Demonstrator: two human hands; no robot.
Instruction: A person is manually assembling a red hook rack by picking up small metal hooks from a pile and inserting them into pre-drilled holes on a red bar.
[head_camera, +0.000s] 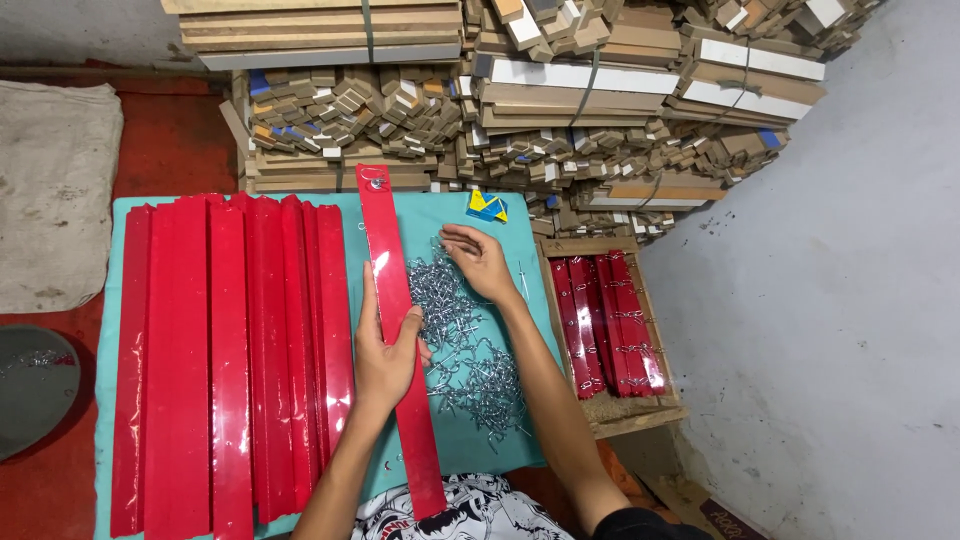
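Tight bench, open only at the far edge

Your 9 o'clock is blocked by red strips (230, 350), 3 o'clock by the wooden tray (612, 415); wire hooks (460, 340) clutter centre; bare teal mat (425, 215) lies at 12, before stacked wood (520, 110).

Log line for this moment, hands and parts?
left hand: holds red strip | right hand: on metal hooks | finished strips in wooden tray

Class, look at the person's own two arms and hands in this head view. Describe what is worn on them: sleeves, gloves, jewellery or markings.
Both arms are bare from wrist to past the elbow, with no long sleeves. The left hand and right hand wear no gloves, and no rings, watch or bracelets show. A dark short sleeve edges the right upper arm at the frame's bottom. No markings are visible on either arm.
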